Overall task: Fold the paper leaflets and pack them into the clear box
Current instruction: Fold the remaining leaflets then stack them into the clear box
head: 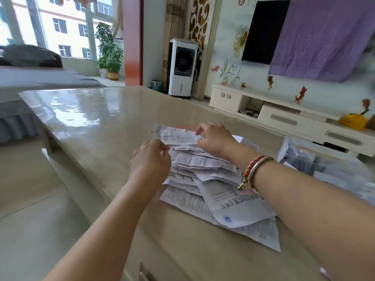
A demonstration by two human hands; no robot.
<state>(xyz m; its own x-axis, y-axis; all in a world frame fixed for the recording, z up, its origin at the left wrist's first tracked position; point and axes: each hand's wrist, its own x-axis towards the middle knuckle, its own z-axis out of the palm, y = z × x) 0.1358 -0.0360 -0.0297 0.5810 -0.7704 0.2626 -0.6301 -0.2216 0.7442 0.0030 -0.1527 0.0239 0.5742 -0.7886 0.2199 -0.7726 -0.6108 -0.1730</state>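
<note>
A loose heap of printed paper leaflets (205, 171) lies on the beige glossy table (97, 118). On its far end sits a small creased leaflet (178, 137). My left hand (150, 161) pinches that leaflet's near left corner. My right hand (215, 138), with bracelets at the wrist, pinches its right edge with curled fingers. A large leaflet with a blue logo (233, 205) covers the near end of the heap. The clear box (300, 157) stands on the table to the right, blurred, with dark contents inside.
The table's left edge drops to a tiled floor (30, 199). Beyond the table stand a white air cooler (182, 67), a low TV cabinet (284, 112) and a wall TV half covered by purple cloth. A drawer handle (144, 274) shows at the near table edge.
</note>
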